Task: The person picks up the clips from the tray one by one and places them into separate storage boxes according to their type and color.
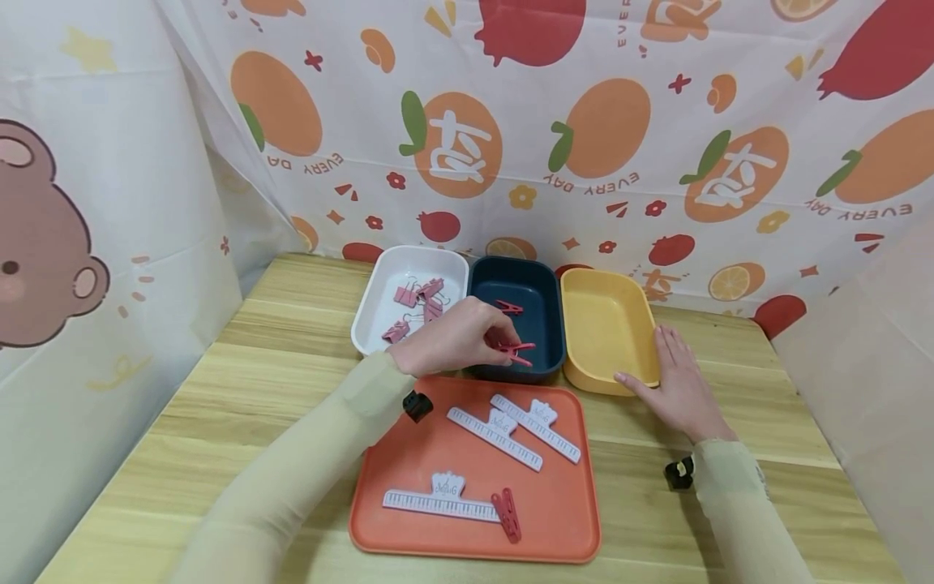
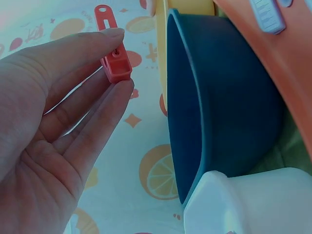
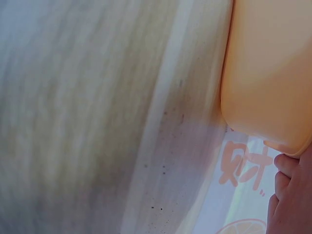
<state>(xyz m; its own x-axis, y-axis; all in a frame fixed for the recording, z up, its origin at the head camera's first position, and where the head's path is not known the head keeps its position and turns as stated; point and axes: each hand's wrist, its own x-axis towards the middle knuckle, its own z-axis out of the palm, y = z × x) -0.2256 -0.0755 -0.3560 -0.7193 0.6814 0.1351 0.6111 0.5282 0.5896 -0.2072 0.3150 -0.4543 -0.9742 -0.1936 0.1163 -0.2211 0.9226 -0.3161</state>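
Observation:
A red clothespin [image 2: 117,63] is pinched between thumb and fingertips of my left hand [image 1: 467,331], held over the front part of the dark blue bin [image 1: 552,324]. Inside that bin lies another red clothespin [image 1: 509,307]. My right hand [image 1: 680,385] rests against the right side of the yellow bin [image 1: 609,324], fingers straight along its outer wall and thumb at the front rim. On the orange tray [image 1: 550,511] are white piano-key clips [image 1: 496,439], three in all, and a red clothespin [image 1: 507,515] touching the end of the nearest one.
The white bin [image 1: 360,318], left of the blue one, holds several pink binder clips [image 1: 432,288]. All three bins stand side by side behind the tray on a wooden table [image 1: 292,324]. A fruit-printed cloth [image 1: 525,219] hangs right behind them.

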